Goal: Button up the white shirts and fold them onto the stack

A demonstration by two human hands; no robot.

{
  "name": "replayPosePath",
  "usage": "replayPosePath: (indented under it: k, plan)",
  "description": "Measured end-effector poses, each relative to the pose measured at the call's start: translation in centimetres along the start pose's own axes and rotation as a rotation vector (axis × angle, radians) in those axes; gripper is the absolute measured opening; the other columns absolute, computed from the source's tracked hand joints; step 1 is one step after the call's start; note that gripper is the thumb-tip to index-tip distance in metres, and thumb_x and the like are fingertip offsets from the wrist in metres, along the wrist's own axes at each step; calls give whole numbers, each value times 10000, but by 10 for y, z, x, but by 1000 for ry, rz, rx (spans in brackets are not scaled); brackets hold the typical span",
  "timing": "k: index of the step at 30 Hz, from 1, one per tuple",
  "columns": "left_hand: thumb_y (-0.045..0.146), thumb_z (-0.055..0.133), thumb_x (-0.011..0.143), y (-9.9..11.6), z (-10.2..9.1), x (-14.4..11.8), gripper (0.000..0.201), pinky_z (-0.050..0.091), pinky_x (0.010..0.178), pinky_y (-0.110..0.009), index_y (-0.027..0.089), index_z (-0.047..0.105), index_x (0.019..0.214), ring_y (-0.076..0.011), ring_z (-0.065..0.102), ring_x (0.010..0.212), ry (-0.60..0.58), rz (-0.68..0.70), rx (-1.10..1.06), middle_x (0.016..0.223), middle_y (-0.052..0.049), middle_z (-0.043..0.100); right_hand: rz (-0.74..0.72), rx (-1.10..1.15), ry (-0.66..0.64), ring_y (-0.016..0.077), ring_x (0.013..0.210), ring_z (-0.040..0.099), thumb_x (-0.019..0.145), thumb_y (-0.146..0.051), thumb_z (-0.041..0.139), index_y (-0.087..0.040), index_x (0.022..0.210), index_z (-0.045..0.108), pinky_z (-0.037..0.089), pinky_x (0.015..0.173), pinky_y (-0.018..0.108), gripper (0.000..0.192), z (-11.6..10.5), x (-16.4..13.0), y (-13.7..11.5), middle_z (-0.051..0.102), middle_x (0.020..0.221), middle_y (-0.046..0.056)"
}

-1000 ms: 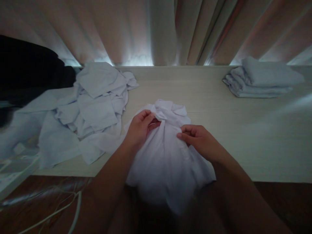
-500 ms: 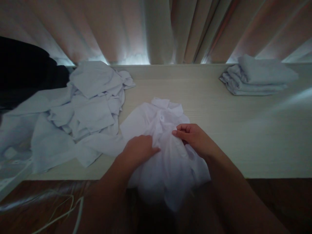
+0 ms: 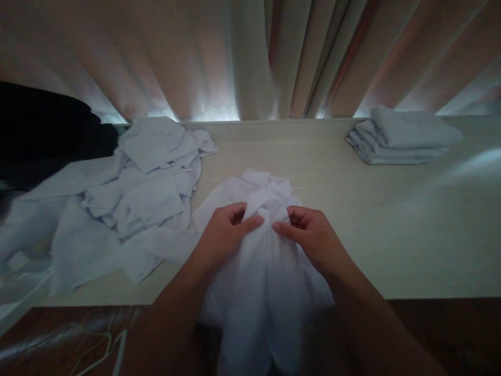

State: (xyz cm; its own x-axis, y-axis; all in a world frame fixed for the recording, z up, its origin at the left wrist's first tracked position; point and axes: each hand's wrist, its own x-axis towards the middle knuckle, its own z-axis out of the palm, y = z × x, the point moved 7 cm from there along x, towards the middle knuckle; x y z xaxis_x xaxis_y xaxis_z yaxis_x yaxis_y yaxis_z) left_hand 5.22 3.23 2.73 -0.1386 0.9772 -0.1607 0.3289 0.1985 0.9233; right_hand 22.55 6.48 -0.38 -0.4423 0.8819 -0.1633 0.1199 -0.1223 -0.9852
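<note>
Both hands work at the white shirt (image 3: 258, 271), which lies at the middle of the table's (image 3: 352, 209) near edge, its collar end on the tabletop and its lower part hanging over that edge toward the person. The left hand (image 3: 223, 237) has its fingers (image 3: 250, 223) curled together and clamped on a bunched fold of the shirt just below the collar, thumb on top pointing right. The right hand (image 3: 313, 237) mirrors it: fingers pinched shut on the same raised fold, thumb tip pointing left. The two thumb tips sit just apart, with the gathered cloth rising between them (the light is dim, so finer detail of the fold is hard to tell). A loose heap of pale garments (image 3: 129, 193) sprawls over the table's left end. A folded stack (image 3: 399, 137) sits at the far right, near the curtain (image 3: 250, 52).
</note>
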Motion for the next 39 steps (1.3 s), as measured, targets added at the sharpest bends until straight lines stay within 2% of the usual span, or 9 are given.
replayPosePath:
  k: [3,10,16,22,28,32,39]
  plan:
    - [379,667,811,0,8,-1,262,449,584,-230,170,654,653,-140,571,629,-42,23,-23,628,11,630,-17,-7,10,217,775,657,780,-384,736,-191,854,736,507,665,308,207,3,-2,-2,725,797,39]
    - [373,650,817,-4,12,-1,290,429,562,-232,177,594,611,-127,542,605,-11,55,-6,652,14,638,-8,-37,-1,229,828,670,791,-340,710,-201,825,754,521,720,330,150,-5,-3,-4,738,822,35]
    - [357,627,829,4,20,-8,222,416,577,-231,165,680,732,-140,552,658,-53,93,58,706,2,654,-44,9,169,204,805,692,752,-309,771,-196,896,751,533,763,335,184,-6,-5,-5,759,897,59]
    - [365,652,819,8,22,-16,255,367,539,-225,169,616,660,-122,474,599,28,129,125,609,26,554,-95,35,245,182,736,678,711,-233,787,-192,821,709,540,700,307,140,-5,-11,-13,733,799,44]
    - [342,644,833,2,20,-12,237,350,532,-229,176,610,667,-117,460,581,54,91,136,623,27,575,-23,88,162,205,797,707,731,-278,796,-208,897,775,552,767,344,181,-7,-13,-12,769,883,61]
    - [350,641,840,1,18,-10,240,350,534,-233,184,619,668,-115,441,562,59,84,119,611,32,564,-7,52,158,208,841,706,746,-299,796,-237,917,799,541,814,356,182,-11,-11,-8,776,921,53]
    - [344,638,833,-2,17,-9,230,359,539,-236,185,628,667,-125,472,576,76,88,95,610,26,572,44,197,118,173,751,663,709,-263,810,-217,931,795,520,732,324,227,-7,-2,13,760,869,47]
